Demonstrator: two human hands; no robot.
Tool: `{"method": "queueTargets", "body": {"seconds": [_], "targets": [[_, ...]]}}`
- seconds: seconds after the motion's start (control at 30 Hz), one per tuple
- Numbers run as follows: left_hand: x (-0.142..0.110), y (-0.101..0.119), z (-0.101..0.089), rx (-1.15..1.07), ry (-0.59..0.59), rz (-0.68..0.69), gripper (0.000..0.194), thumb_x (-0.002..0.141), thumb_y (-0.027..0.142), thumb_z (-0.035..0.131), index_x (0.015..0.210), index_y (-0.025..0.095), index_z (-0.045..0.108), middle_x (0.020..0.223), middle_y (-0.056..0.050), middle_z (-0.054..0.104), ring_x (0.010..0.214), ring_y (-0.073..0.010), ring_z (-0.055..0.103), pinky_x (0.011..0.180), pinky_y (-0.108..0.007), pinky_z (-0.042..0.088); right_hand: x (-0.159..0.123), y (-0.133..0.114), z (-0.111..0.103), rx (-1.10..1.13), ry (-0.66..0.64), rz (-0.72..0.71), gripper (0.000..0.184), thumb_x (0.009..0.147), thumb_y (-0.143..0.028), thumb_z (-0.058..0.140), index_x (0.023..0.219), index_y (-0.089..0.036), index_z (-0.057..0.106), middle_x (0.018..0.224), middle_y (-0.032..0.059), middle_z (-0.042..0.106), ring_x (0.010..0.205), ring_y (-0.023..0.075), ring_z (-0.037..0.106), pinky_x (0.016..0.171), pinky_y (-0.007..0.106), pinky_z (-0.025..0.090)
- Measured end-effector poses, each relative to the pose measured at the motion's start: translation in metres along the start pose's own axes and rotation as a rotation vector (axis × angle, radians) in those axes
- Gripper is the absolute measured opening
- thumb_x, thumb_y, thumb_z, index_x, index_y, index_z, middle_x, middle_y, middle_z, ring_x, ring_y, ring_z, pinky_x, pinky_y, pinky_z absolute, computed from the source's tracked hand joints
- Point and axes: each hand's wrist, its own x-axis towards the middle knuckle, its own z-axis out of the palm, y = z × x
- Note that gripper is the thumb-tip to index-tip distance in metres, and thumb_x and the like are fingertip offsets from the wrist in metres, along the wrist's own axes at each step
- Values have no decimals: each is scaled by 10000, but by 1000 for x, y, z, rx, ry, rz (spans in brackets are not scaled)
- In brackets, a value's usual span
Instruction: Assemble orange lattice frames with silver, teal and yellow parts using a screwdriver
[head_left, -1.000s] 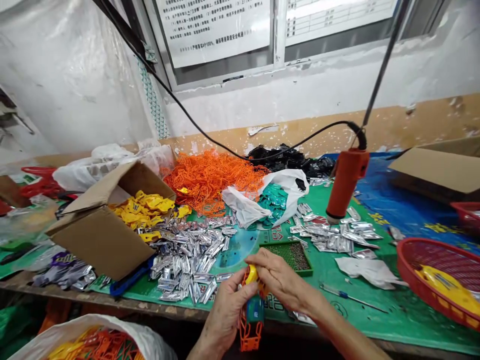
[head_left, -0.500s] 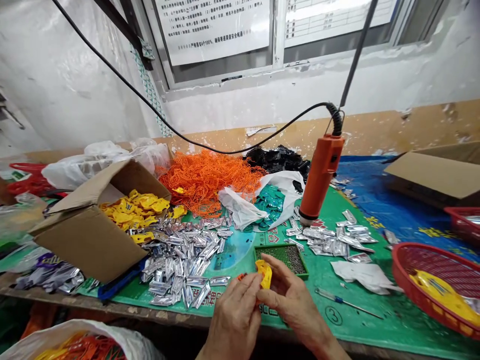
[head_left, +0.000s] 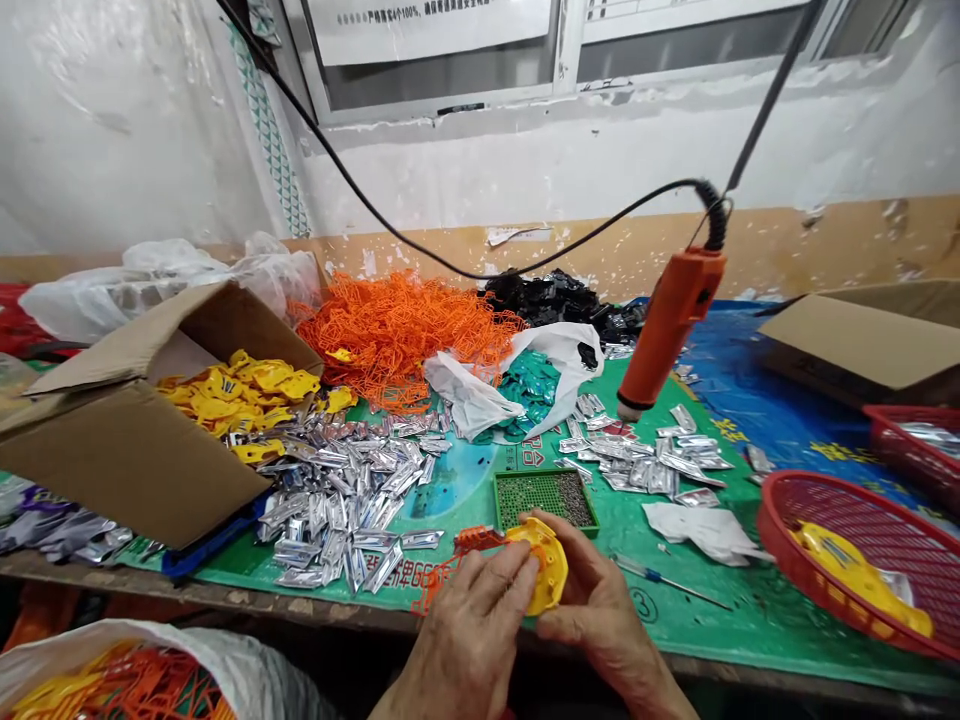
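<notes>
My left hand (head_left: 469, 630) and my right hand (head_left: 600, 620) are together at the table's near edge, both closed on a round yellow plastic part (head_left: 546, 572). An orange wire-frame piece (head_left: 454, 555) sticks out to the left from under my left fingers. Just beyond the hands lies a small green tray of screws (head_left: 545, 497). An orange electric screwdriver (head_left: 669, 333) hangs on a black cord above the table, to the right of the hands.
Silver foil packets (head_left: 352, 495) are heaped left of the tray. An open cardboard box (head_left: 142, 440) spills yellow parts (head_left: 232, 395). A pile of orange wire frames (head_left: 405, 335) lies behind. A red basket (head_left: 847, 545) stands at right, a small screwdriver (head_left: 664, 578) beside it.
The yellow part has turned flat to face me and both hands have shifted slightly right. The hanging screwdriver has swung right. The view has tilted downward.
</notes>
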Motion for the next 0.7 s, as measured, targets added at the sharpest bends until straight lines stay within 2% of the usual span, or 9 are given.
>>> {"method": "queueTargets", "body": {"seconds": [0.1, 0.23, 0.37, 0.5, 0.7], "targets": [[1, 0, 2, 19, 31, 42, 593, 876, 81, 368, 1466, 121, 321, 1260, -159, 635, 958, -248, 619, 790, -389, 548, 1, 0, -1, -22, 9, 3, 809, 386, -227, 935, 1144, -308, 665, 1208, 43, 652, 1117, 251, 602, 941, 346, 495], [6, 2, -4, 43, -45, 14, 495, 910, 123, 382, 1404, 112, 416, 1256, -159, 641, 894, -227, 626, 772, -370, 543, 1, 3, -2, -20, -10, 16, 799, 419, -194, 923, 1160, -323, 656, 1216, 24, 629, 1120, 235, 595, 945, 325, 488], [8, 3, -7, 44, -76, -10, 425, 922, 139, 384, 1331, 97, 491, 1247, -154, 650, 891, -226, 624, 769, -367, 542, 1, 3, -2, -56, -3, 12, 795, 419, -229, 926, 1162, -307, 655, 1239, 40, 610, 1142, 253, 578, 979, 358, 469], [8, 0, -5, 50, -104, -8, 444, 906, 116, 390, 1340, 90, 478, 1257, -153, 646, 864, -231, 623, 744, -376, 545, 3, 4, -2, -77, 3, 18, 793, 416, -281, 928, 1159, -285, 653, 1216, 58, 617, 1130, 263, 581, 985, 383, 465], [5, -2, -3, 7, -139, -30, 553, 863, 82, 406, 1414, 120, 400, 1287, -151, 628, 905, -243, 639, 774, -394, 552, 5, 2, 1, -96, 33, 12, 758, 408, -242, 926, 1119, -287, 668, 1201, 45, 586, 1087, 245, 592, 950, 351, 488]]}}
